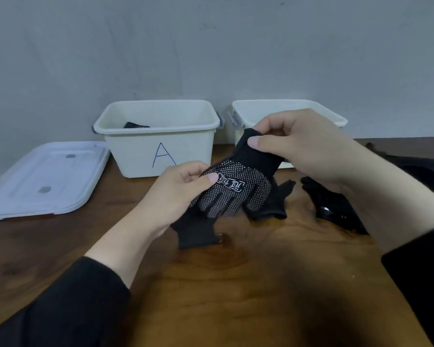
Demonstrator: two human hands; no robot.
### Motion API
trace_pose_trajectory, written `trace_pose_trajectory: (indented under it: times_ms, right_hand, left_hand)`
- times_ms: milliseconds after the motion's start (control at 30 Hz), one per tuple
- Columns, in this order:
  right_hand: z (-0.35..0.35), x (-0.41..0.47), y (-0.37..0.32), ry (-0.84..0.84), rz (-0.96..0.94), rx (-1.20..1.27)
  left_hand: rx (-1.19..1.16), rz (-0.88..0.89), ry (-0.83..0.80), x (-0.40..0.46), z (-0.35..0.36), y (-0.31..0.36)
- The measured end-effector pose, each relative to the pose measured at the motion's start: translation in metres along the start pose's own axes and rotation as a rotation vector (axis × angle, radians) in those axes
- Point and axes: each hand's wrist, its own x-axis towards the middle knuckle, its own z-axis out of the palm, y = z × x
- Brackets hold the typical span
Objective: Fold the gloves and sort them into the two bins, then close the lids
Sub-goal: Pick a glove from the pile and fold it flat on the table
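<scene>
You have the dotted glove (232, 194) lifted just off the table (236, 284), in front of the gap between the two bins. Your right hand (303, 144) pinches its cuff between thumb and curled fingers, up high; your left hand (178, 194) pinches the side of the palm lower down, thumb on the dots. Held at both ends like that, the glove hangs stretched and slanted, which looks like a set-up for folding the cuff end over the fingers.

A second black glove (198, 231) lies on the table under your left hand, touching the held one, its cuff pointing toward the near edge. More gloves (336, 209) sit in a dark heap toward the right edge, partly hidden by your right forearm.

Bin A (158, 144) stands at the back, open, with something dark and dotted already inside at its left. The other bin (288, 113) is just beside it on the right, also open; your right hand hides its front, so its label can't be read. One lid (43, 179) lies flat at the left edge, well apart from your hands.

The broad near stretch of table gives you room to lay the glove down and fold. The way up to either bin mouth is open.
</scene>
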Motion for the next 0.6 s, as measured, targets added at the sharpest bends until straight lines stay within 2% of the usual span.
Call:
trace_pose_trajectory:
  times_ms: [100,233,300,367,467,500,533,600]
  right_hand:
    - [0.033,0.024,-0.016,0.041,-0.075,-0.015]
    - [0.081,0.046,-0.040,0.170,-0.250,-0.050]
    - [0.104,0.041,-0.042,0.196,-0.366,-0.104]
    - [0.129,0.023,-0.030,0.093,-0.452,-0.181]
    - [0.164,-0.022,-0.001,-0.374,-0.358,-0.458]
    - [0.170,-0.034,0.012,-0.432,-0.334,-0.505]
    - [0.171,-0.042,0.025,-0.389,-0.318,-0.485]
    - [0.161,-0.047,0.048,-0.189,-0.241,-0.428]
  left_hand:
    - [0.229,0.079,0.110,0.001,-0.040,0.006]
    - [0.537,0.243,0.356,0.007,-0.086,0.009]
    - [0.757,0.303,0.366,0.002,-0.107,0.006]
    - [0.992,0.243,0.266,-0.009,-0.128,-0.007]
    - [1.177,0.062,0.155,-0.036,-0.147,-0.035]
    - [1.154,0.015,0.180,-0.046,-0.149,-0.041]
    - [1.106,-0.014,0.218,-0.053,-0.149,-0.045]
    - [1.008,-0.044,0.281,-0.059,-0.147,-0.049]
